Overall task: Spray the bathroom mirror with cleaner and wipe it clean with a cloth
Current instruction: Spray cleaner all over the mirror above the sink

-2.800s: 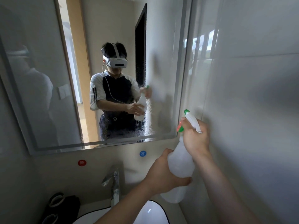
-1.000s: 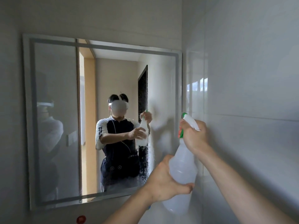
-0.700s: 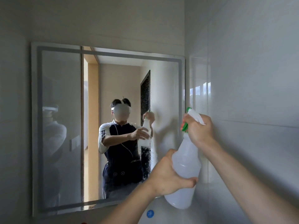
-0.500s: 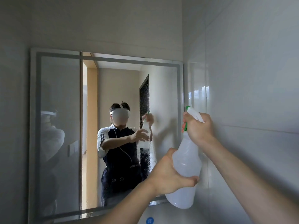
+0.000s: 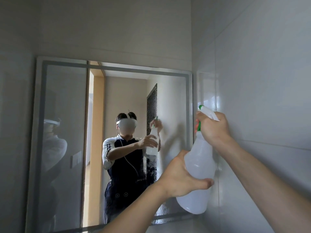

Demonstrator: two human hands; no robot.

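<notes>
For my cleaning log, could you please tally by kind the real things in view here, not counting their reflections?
Spray bottles: 1, the spray bottle
Mirrors: 1, the mirror
Hands: 2, the left hand gripping the bottle's body and the right hand gripping its trigger head
Cloths: 0 in view
Total: 4

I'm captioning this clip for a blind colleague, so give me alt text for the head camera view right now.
Two bare hands hold a translucent white spray bottle up at a wall-mounted bathroom mirror: the right hand grips the green-and-white trigger head, the left hand grips the body. Spray droplets speckle the mirror's right side, and the mirror reflects the person wearing a headset. A pale tiled wall is at right.
</notes>
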